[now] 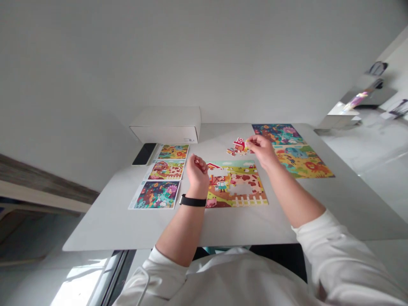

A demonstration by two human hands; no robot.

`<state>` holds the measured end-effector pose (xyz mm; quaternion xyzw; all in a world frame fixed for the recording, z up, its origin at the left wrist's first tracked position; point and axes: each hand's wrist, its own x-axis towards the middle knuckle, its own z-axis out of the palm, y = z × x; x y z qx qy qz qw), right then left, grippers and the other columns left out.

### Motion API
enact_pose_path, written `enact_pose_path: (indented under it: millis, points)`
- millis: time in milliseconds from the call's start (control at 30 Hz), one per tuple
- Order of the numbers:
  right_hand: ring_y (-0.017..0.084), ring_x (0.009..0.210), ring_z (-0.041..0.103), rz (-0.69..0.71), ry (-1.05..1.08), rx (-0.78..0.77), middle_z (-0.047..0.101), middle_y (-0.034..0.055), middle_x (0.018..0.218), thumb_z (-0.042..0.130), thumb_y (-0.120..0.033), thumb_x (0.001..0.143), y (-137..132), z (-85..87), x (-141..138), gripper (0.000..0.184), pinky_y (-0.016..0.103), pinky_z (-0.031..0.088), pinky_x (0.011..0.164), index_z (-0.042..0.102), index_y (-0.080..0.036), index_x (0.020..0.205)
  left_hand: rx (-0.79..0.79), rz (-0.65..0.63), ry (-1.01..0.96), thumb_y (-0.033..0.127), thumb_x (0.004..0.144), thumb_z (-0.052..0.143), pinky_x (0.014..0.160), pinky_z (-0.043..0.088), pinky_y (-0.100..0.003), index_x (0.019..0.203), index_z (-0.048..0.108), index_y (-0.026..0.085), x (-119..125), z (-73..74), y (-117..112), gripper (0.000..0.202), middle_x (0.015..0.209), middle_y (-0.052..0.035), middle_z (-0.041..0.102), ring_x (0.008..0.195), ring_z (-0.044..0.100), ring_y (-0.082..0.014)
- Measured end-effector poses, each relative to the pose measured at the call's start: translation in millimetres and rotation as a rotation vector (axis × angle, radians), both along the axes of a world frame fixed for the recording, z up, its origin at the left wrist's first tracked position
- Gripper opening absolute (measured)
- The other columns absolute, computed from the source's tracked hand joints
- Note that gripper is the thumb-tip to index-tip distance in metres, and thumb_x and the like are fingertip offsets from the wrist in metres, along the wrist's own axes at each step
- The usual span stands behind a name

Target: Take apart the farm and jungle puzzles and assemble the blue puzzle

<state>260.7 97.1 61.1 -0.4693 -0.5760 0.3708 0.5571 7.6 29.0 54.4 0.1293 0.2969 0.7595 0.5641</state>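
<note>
A phone (pixel 144 154) and three picture cards (pixel 166 169) lie on the left. The left hand (pixel 197 172) is clenched over the left edge of the near farm puzzle (pixel 242 191), which has gaps. Farther off, the right hand (pixel 260 149) pinches a piece (pixel 246 147) at a pile of loose pieces (pixel 236 148). Finished puzzles (pixel 293 153) lie on the right.
</note>
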Motion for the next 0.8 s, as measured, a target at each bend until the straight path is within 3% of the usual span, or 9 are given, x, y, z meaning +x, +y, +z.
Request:
enact_pose_path:
  millis: [167,267,333,433,567,667,800]
  points:
    - [0.016,0.074,0.062,-0.05,0.154,-0.083,0.071,0.0005,0.084,0.085,-0.059,0.074,-61,-18.2,-24,0.043,0.026,0.05,0.062,0.072,-0.023,0.094,0.104,0.13,0.228,0.05,0.099,0.072,0.042,0.023,-0.021,0.071,0.042,0.023,2,16.3,-10,0.05,0.054,0.0089,0.039,0.042,0.032,-0.006]
    - [0.016,0.071,0.06,-0.071,0.108,-0.116,0.07,0.0002,0.078,0.081,-0.059,0.075,-71,-36.7,-32,0.041,0.026,0.048,0.062,0.074,-0.022,0.09,0.191,0.205,0.397,0.058,0.097,0.074,0.043,0.025,-0.02,0.076,0.047,0.023,-7,28.9,-11,0.048,0.059,0.0083,0.044,0.044,0.034,-0.006]
    - [0.016,0.069,0.059,-0.056,0.061,-0.13,0.07,0.0002,0.076,0.079,-0.058,0.076,-69,-46.8,-33,0.039,0.027,0.046,0.062,0.076,-0.021,0.089,0.211,0.149,0.557,0.058,0.095,0.076,0.044,0.026,-0.019,0.08,0.053,0.023,-14,31.5,-7,0.045,0.063,0.0069,0.051,0.047,0.038,-0.0062]
    - [0.018,0.071,0.061,-0.053,0.005,-0.116,0.072,0.0011,0.078,0.074,-0.058,0.079,-64,-57.6,-33,0.038,0.028,0.047,0.065,0.077,-0.021,0.09,0.201,-0.062,0.895,0.051,0.089,0.082,0.05,0.037,-0.019,0.087,0.064,0.021,-22,18.9,-2,0.035,0.075,0.002,0.064,0.056,0.051,-0.0077]
    - [0.02,0.077,0.065,-0.026,-0.075,-0.091,0.077,0.0023,0.083,0.072,-0.06,0.085,-63,-65.6,-37,0.04,0.031,0.05,0.073,0.079,-0.022,0.092,0.129,-0.229,1.249,0.052,0.088,0.079,0.06,0.045,-0.023,0.095,0.073,0.02,-23,-16.1,-7,0.034,0.085,-0.0039,0.074,0.07,0.063,-0.0138]
    - [0.02,0.072,0.064,0.013,-0.126,-0.098,0.077,0.0027,0.083,0.072,-0.063,0.086,-68,-67.0,-43,0.043,0.031,0.051,0.07,0.08,-0.022,0.096,0.125,-0.355,1.325,0.055,0.086,0.079,0.062,0.047,-0.026,0.097,0.076,0.019,-20,-33.2,-12,0.038,0.086,-0.0055,0.077,0.07,0.065,-0.0154]
    - [0.022,0.074,0.068,0.05,-0.203,-0.079,0.079,0.0041,0.085,0.069,-0.062,0.09,-74,-65.7,-49,0.042,0.033,0.054,0.073,0.08,-0.022,0.097,0.138,-0.408,1.316,0.052,0.083,0.079,0.065,0.049,-0.027,0.091,0.077,0.018,-19,-36.9,-12,0.035,0.084,-0.0065,0.079,0.071,0.067,-0.0166]
